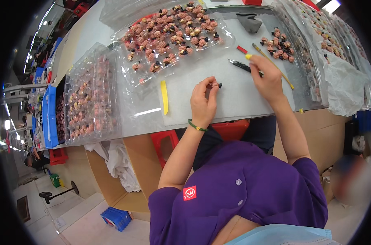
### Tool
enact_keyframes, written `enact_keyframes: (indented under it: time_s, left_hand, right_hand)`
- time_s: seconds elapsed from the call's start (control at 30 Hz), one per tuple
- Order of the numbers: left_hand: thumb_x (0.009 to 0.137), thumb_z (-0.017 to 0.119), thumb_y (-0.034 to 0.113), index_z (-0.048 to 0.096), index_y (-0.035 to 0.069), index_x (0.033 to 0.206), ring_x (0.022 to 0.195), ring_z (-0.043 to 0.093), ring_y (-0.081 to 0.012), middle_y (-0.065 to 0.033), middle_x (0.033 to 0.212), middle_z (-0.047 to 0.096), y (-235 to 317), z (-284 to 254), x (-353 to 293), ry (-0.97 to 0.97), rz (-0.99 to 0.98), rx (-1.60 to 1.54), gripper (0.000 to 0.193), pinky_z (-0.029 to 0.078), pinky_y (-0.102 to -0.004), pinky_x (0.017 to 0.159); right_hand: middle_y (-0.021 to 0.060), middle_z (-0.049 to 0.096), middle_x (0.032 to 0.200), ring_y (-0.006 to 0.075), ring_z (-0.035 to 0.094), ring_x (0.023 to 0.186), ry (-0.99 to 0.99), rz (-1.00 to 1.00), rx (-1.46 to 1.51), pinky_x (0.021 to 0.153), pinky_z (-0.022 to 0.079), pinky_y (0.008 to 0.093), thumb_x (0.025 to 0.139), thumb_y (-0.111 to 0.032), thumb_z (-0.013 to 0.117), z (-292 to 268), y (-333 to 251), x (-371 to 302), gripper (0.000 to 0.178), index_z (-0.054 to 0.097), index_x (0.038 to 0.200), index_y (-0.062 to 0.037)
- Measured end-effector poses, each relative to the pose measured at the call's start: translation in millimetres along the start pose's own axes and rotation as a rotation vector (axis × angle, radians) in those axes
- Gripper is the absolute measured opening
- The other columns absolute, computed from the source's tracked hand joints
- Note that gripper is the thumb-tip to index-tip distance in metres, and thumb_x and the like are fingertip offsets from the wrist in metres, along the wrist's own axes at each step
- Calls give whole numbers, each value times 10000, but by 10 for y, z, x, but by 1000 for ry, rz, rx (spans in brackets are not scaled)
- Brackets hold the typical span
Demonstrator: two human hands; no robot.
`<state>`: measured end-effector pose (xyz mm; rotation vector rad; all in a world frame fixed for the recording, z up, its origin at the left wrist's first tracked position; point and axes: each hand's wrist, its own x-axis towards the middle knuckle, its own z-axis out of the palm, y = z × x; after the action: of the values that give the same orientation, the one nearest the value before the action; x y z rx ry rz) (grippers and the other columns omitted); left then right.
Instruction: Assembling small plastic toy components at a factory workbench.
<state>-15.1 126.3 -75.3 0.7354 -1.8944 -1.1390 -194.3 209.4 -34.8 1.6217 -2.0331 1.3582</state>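
My left hand (203, 102), with a green beaded bracelet at its wrist, pinches a small pink, knobbly figurine (214, 84) with black parts over the pale work surface. My right hand (268, 79) reaches over the table with thumb and forefinger apart. A small yellow piece (248, 56) shows at its forefinger tip; whether it is worn or touched I cannot make out. Just beyond lies a short red piece (241, 49). A slim black-handled tool (240, 65) runs partly under that hand. Beside it rests a long yellowish stick-like tool (277, 70).
Clear plastic trays of similar figurines (173, 34) lie at the back. Stacked trays (91, 96) stand left, and more trays (312, 34) line the right. Loose figurines (280, 45), a grey cloth (250, 22) and a yellow strip (164, 97) are on the table. Below sits a cardboard box (132, 167).
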Motion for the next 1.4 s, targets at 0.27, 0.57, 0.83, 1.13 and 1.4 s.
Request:
enact_keyframes:
  time_s: [0.27, 0.57, 0.83, 1.13, 1.4]
  left_hand:
    - [786, 565, -25, 571, -18, 997, 774, 577, -138, -97, 970, 548, 22, -4, 25, -5, 35, -45, 211, 468, -236, 674]
    - [781, 599, -10, 564, -19, 993, 751, 577, -107, -63, 872, 588, -45, 24, -4, 9, -170, -371, 214, 466, -216, 670]
    - [776, 622, 7, 556, -27, 977, 762, 589, -106, -71, 859, 612, -2, -15, -14, -8, -234, -442, 214, 478, -214, 685]
    - [742, 633, -31, 590, -23, 908, 764, 587, -116, -72, 866, 600, -45, -28, -23, -12, -190, -465, 172, 482, -223, 692]
    - [756, 599, -76, 573, -38, 951, 801, 579, -113, -75, 893, 601, -51, -53, -31, -71, -161, -408, 201, 476, -223, 730]
  right_hand:
    - [134, 618, 889, 265, 595, 754, -257, 178, -403, 668, 470, 318, 754, -119, 608, 294, 391, 305, 200, 619, 931, -27]
    - [68, 616, 755, 119, 561, 632, -165, 548, 264, 595, 450, 232, 772, -85, 622, 269, 136, 150, 180, 615, 918, 21]
    - [71, 616, 793, 83, 564, 668, -66, 856, 980, 564, 470, 201, 774, -32, 633, 431, -444, -348, 175, 586, 923, 48]
    - [54, 608, 790, 69, 559, 658, -22, 807, 906, 552, 466, 179, 770, 0, 629, 510, -542, -381, 143, 582, 900, 33]
    - [66, 607, 750, 78, 575, 642, -24, 867, 984, 515, 478, 190, 751, -4, 643, 492, -480, -346, 144, 561, 864, 30]
